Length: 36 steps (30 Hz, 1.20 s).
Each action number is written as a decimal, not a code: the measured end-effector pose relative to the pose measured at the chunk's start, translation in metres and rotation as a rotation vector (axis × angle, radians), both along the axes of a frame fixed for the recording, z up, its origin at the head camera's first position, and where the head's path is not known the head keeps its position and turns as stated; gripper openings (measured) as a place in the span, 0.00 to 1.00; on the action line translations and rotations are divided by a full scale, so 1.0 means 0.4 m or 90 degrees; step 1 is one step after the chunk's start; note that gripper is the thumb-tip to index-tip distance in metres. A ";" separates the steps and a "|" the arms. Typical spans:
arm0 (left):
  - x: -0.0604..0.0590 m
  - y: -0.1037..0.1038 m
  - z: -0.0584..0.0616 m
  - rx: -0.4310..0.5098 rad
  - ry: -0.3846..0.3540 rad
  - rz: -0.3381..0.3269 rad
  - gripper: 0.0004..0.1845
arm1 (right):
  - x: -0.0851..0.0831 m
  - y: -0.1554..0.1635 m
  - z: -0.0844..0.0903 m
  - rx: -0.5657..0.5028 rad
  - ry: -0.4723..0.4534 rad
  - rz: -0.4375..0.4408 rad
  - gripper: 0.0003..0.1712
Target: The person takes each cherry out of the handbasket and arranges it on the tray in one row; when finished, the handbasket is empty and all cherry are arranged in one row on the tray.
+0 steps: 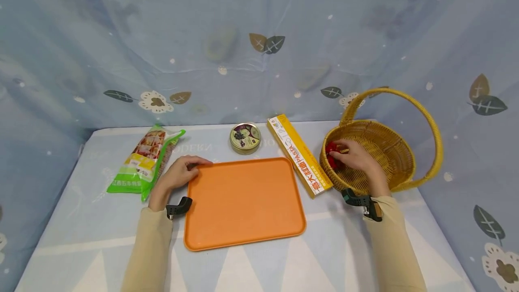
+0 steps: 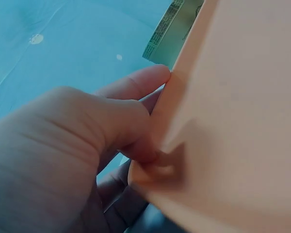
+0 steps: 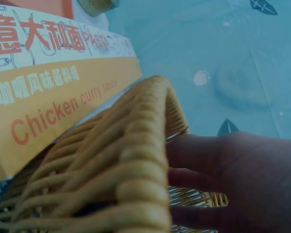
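Note:
My left hand (image 1: 182, 172) holds the far left corner of an orange tray (image 1: 245, 202). In the left wrist view its thumb lies on the inner side of the rim, with other fingers outside. My right hand (image 1: 357, 156) reaches into a yellow wicker basket (image 1: 399, 152). Its thumb and fingers grip a small red object (image 1: 331, 159) by the basket's left wall; its kind is not clear. The right wrist view shows the fingers behind the woven rim (image 3: 145, 145), which hides the red object.
A yellow box of pasta (image 1: 300, 157) lies between the tray and the basket. Behind the tray is a round tin (image 1: 245, 138) with fruit on its lid. A green-edged food bag (image 1: 142, 161) lies left of my left hand. The basket's tall handle (image 1: 434, 134) arches up at right.

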<state>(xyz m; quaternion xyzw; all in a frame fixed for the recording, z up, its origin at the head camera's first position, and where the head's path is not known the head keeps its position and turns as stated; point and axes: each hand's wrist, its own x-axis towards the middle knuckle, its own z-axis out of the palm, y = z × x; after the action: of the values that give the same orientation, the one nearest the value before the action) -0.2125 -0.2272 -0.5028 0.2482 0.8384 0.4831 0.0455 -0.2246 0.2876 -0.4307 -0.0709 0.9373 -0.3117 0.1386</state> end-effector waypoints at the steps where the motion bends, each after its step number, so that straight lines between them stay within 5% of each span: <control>1: -0.004 -0.001 -0.008 -0.006 -0.001 0.001 0.20 | 0.000 0.000 -0.001 0.003 0.000 0.001 0.29; 8: -0.020 -0.008 -0.027 -0.027 0.000 -0.006 0.22 | 0.002 0.001 -0.014 0.017 0.002 0.002 0.29; 18: -0.021 0.005 0.002 -0.138 0.030 0.028 0.23 | 0.009 -0.005 -0.016 0.010 0.008 0.007 0.29; 36: -0.018 0.002 -0.013 -0.093 0.030 -0.008 0.26 | 0.033 -0.009 -0.025 0.009 0.002 -0.021 0.28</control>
<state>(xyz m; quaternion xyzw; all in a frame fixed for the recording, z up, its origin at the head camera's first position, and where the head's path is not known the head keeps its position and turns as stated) -0.2198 -0.2265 -0.5081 0.2612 0.8706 0.4143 0.0467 -0.2113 0.2840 -0.4408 -0.0547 0.9408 -0.3072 0.1324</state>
